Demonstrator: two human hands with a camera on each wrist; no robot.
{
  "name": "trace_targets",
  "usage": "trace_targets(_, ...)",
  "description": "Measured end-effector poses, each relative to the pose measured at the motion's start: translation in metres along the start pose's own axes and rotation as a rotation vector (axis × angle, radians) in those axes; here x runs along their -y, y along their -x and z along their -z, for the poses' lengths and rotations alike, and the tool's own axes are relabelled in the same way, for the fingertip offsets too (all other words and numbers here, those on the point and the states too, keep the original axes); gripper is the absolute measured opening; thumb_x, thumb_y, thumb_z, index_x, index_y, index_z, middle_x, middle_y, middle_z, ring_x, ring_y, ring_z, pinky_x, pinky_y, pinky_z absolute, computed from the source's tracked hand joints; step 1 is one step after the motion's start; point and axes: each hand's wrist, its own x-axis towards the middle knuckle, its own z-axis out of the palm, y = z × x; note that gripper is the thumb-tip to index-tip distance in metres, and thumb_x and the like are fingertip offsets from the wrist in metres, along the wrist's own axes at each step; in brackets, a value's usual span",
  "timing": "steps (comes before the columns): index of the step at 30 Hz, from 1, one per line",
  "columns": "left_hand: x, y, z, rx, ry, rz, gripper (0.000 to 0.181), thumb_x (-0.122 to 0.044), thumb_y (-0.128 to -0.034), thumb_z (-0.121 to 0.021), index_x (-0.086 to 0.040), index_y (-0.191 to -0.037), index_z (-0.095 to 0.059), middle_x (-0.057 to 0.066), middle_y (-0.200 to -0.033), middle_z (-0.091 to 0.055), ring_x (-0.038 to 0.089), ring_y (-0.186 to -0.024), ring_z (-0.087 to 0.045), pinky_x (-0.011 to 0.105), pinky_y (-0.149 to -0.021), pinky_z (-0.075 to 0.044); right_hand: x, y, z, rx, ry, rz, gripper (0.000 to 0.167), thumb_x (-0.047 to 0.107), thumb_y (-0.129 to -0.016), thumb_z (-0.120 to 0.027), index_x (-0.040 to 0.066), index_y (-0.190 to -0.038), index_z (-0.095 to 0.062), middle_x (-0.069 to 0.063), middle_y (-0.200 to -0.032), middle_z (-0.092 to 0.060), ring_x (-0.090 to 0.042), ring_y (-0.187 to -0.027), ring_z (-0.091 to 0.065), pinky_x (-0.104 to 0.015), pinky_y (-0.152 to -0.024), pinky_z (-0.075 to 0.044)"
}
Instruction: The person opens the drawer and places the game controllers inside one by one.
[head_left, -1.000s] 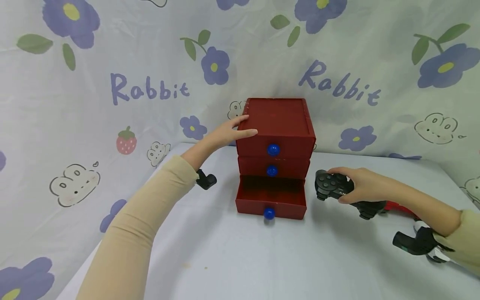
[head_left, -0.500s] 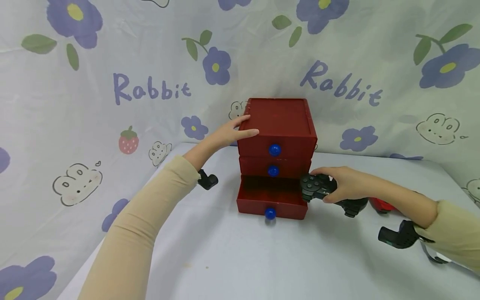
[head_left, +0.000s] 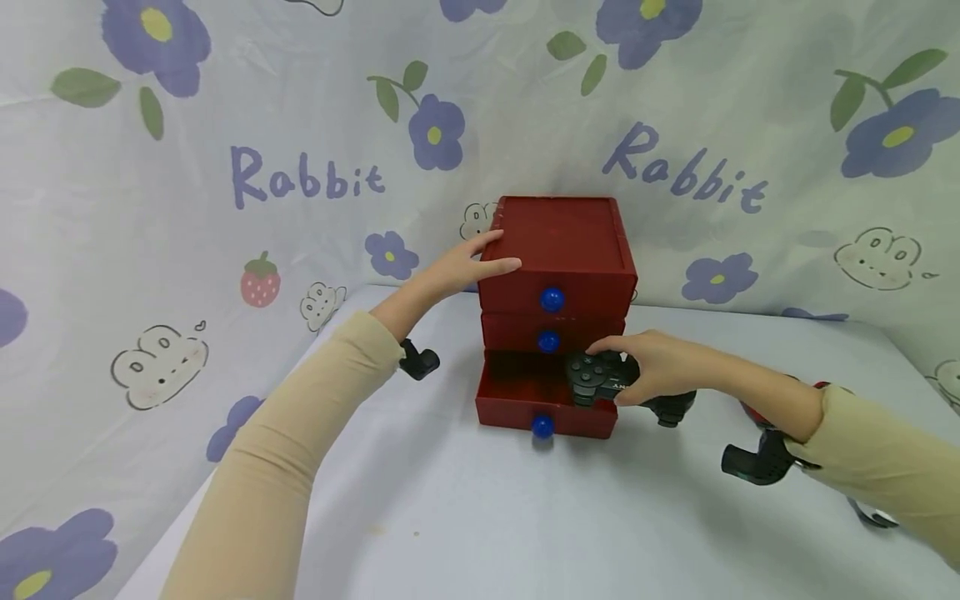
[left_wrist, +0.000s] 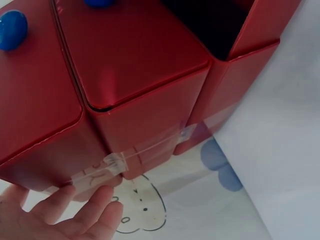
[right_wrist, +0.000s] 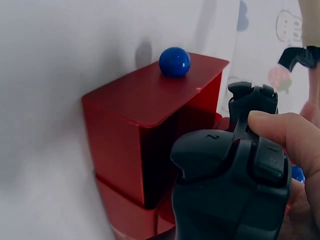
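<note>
A red cabinet of three stacked drawers (head_left: 562,237) stands against the cloth backdrop, each drawer with a blue knob. Its bottom drawer (head_left: 510,412) is pulled out; the upper two are closed. My left hand (head_left: 467,268) rests at the cabinet's top left edge, thumb over the top and fingers (left_wrist: 92,212) extended along the side. My right hand (head_left: 660,367) grips a black game controller (head_left: 596,377) near its middle, thumb on one face. The controller hangs over the right part of the open drawer and hides some of its inside. In the right wrist view the controller (right_wrist: 225,200) covers part of the drawer opening.
Behind my right forearm a red object (head_left: 753,413) is mostly hidden. A white and black object (head_left: 873,514) shows partly below the right sleeve. The white tabletop (head_left: 480,517) stretches out before the cabinet.
My right hand has carried the controller leftward, from beside the cabinet to over the open bottom drawer. The left hand has stayed on the cabinet.
</note>
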Motion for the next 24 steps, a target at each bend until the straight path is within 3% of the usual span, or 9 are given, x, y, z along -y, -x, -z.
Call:
trace_targets(12, -0.002, 0.002, -0.001, -0.005, 0.008, -0.007, 0.078, -0.054, -0.0813, -0.057, -0.031, -0.146, -0.021, 0.001, -0.152, -0.018, 0.024, -0.136, -0.021, 0.05, -0.105, -0.029, 0.006, -0.018, -0.004, 0.034, -0.022, 0.004, 0.062, 0.02, -0.073, -0.074, 0.008, -0.128, -0.047, -0.013, -0.114, -0.057, -0.027, -0.103, -0.05, -0.04, -0.078, -0.05)
trace_targets(24, -0.002, 0.003, -0.002, -0.017, 0.005, -0.01, 0.078, -0.055, -0.0811, -0.057, -0.03, -0.146, -0.022, 0.002, -0.151, -0.02, 0.026, -0.136, -0.022, 0.05, -0.104, -0.03, 0.011, -0.045, -0.015, 0.062, 0.005, 0.086, 0.061, 0.024, -0.075, -0.072, 0.008, -0.129, -0.049, -0.013, -0.124, -0.055, -0.03, -0.112, -0.049, -0.047, -0.088, -0.046)
